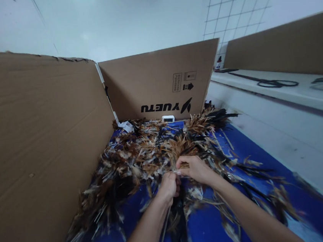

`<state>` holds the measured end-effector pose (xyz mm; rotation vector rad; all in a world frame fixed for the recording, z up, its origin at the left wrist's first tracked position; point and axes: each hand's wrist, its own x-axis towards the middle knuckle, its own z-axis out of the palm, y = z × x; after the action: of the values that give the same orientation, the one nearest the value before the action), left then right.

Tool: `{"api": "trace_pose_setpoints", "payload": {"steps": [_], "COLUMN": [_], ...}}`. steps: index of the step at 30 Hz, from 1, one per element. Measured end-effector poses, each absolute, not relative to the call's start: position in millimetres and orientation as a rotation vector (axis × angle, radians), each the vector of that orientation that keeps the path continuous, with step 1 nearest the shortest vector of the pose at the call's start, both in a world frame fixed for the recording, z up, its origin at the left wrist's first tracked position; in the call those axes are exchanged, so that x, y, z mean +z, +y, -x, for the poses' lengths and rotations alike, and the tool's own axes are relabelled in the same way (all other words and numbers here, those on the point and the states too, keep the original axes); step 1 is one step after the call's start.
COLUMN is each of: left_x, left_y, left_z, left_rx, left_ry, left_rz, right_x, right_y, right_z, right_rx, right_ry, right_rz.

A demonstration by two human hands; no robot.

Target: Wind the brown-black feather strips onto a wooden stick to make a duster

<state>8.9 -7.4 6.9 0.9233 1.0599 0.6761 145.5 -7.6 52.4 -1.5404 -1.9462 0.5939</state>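
Observation:
A heap of brown, tan and black feathers [150, 149] lies spread over a blue sheet [207, 228]. My left hand [170, 185] is closed in a fist round a bunch of feathers, its tuft sticking up. My right hand [194, 168] is just to the right of it, fingers pinched on feathers at the same bunch. The two hands touch at the fingertips above the middle of the heap.
Tall cardboard panels stand on the left [36, 141] and at the back [160, 82], the back one printed with black lettering. A small white object [168, 118] sits at the back panel's foot. A white ledge [276, 86] with black cables and another cardboard panel [283, 46] runs along the right.

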Motion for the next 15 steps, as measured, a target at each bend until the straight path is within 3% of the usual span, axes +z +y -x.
{"api": "trace_pose_setpoints", "payload": {"steps": [15], "left_x": [10.0], "left_y": [-9.8], "left_z": [-7.6], "left_rx": [0.715], "left_ry": [1.025], "left_rz": [-1.029], "right_x": [60.0], "right_y": [-10.6], "right_z": [-142.8], "right_rx": [0.545], "right_ry": [-1.931], "right_rz": [1.579]}}
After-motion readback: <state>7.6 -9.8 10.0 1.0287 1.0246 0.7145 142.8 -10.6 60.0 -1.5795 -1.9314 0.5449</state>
